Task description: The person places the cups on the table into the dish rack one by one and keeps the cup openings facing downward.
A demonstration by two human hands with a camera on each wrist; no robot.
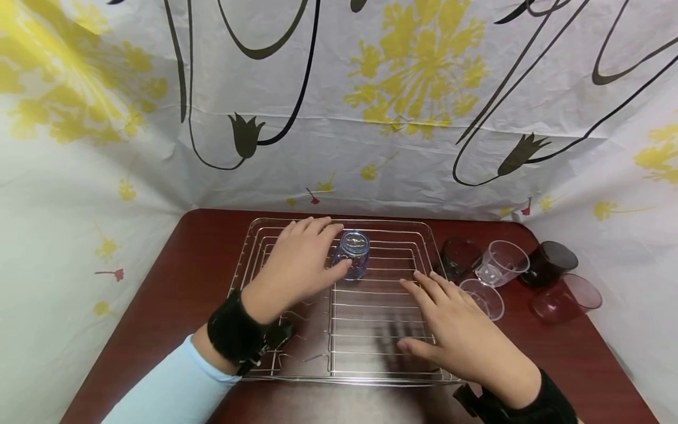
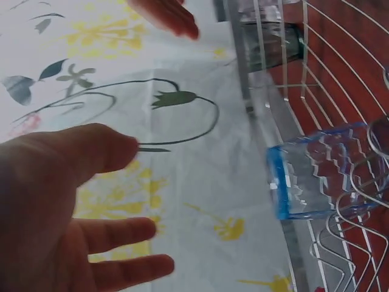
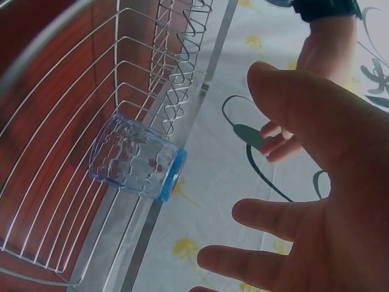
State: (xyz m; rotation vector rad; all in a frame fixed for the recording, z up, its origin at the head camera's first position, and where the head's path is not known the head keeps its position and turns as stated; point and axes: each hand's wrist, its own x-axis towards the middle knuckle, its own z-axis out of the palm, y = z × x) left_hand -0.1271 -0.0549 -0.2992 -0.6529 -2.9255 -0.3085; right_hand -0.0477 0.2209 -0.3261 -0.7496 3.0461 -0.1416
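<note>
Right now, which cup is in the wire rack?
The blue cup, next to the left hand: it alone sits in the rack. The other five cups are on the table, right of the rack.

Rack point(image 1: 349, 380): thin bare metal wire, smooth and shiny.
Blue cup point(image 1: 355, 259) on the rack: see-through and glossy, glass or plastic unclear; walls rippled, end band smoother.
Counter point(image 1: 182, 282) under the rack: wood-look, faintly grained, smooth with a soft sheen.
Sheet point(image 1: 339, 159) behind the rack: thin, creased, mostly matt; cloth or plastic, cannot tell.
Clear cup point(image 1: 503, 265) and pink cup point(image 1: 567, 297), right of the rack: smooth, glossy, see-through.
Sleeve point(image 1: 175, 383), front left of the rack: matt cloth.
</note>
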